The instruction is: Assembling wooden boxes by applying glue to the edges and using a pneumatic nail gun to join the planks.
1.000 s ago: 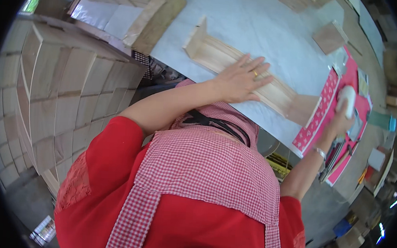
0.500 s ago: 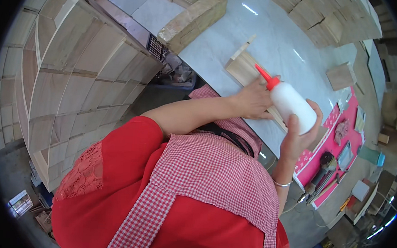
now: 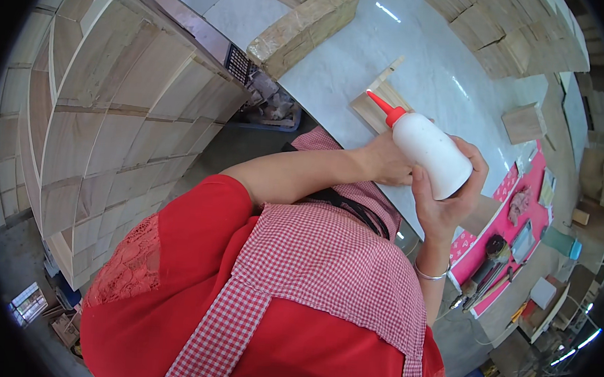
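My right hand (image 3: 452, 191) is wrapped round a white squeeze bottle (image 3: 431, 155) with a red pointed nozzle. The bottle lies tilted, its tip aimed up and left over a narrow pale wooden piece (image 3: 370, 112). That piece has a thin upright strip at its far end and rests on the white table (image 3: 337, 73) near the edge. Over its middle, my left hand (image 3: 385, 159) grips it, with most of the fingers hidden behind the bottle. A further wooden part (image 3: 479, 214) shows beyond my right wrist.
Tall stacks of wooden panels (image 3: 112, 121) stand at my left. A taped brown block (image 3: 303, 29) lies on the table's far left; more wood stacks (image 3: 495, 31) are at the far right. A wooden block (image 3: 524, 120) stands near a pink mat (image 3: 495, 249) bearing tools.
My right hand has brought the bottle a little left, its nozzle tip shifting left and up. The bottle now covers more of my left hand, which stays at the wooden piece.
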`<act>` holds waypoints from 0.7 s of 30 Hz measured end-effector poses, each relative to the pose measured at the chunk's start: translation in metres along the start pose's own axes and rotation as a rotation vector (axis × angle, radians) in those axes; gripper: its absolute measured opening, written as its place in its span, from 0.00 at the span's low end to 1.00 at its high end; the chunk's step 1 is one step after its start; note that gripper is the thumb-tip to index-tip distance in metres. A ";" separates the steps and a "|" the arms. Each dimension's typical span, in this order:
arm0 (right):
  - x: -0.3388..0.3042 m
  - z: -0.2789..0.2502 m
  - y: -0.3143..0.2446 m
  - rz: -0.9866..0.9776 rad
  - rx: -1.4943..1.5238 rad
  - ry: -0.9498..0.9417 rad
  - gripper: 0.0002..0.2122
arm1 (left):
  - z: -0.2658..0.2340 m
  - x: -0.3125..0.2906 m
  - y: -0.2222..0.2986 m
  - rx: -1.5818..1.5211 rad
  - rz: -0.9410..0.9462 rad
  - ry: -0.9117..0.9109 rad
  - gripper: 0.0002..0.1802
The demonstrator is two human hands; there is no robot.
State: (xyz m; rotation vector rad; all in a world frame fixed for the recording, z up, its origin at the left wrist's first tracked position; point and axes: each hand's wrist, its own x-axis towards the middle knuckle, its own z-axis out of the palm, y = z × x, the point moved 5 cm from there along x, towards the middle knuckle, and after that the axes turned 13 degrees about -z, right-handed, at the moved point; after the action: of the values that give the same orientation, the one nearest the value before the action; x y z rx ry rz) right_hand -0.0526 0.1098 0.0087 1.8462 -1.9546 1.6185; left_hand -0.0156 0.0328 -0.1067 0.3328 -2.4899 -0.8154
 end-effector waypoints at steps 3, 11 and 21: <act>0.003 0.000 0.000 -0.007 -0.025 0.002 0.29 | 0.013 0.001 -0.006 -0.098 -0.001 -0.043 0.26; 0.013 -0.005 0.009 0.017 -0.086 0.089 0.29 | 0.027 0.005 -0.008 -0.042 -0.038 -0.202 0.38; 0.025 -0.006 0.023 0.057 -0.070 0.141 0.29 | 0.018 -0.003 -0.005 0.158 0.024 -0.130 0.44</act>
State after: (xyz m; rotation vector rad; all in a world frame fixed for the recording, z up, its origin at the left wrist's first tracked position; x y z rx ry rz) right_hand -0.0812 0.0902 0.0117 1.6193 -1.9948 1.6232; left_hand -0.0221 0.0394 -0.1237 0.3120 -2.6818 -0.6514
